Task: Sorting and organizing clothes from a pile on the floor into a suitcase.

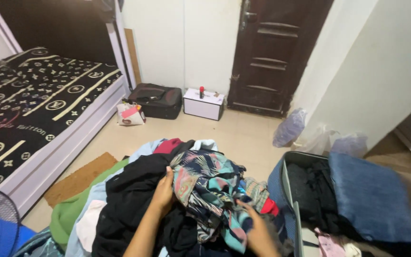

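A heap of clothes lies on the floor in front of me. On top is a patterned garment in teal, pink and black. My left hand grips the left edge of that patterned garment, beside a black garment. My right hand rests on the garment's lower right part, fingers closed into the cloth. Green, light blue, white and red clothes show around the heap's edges.
An open blue suitcase holding dark clothes stands at the right. A bed with a black patterned cover fills the left. A black bag, a white box, a dark door and plastic bags are at the back.
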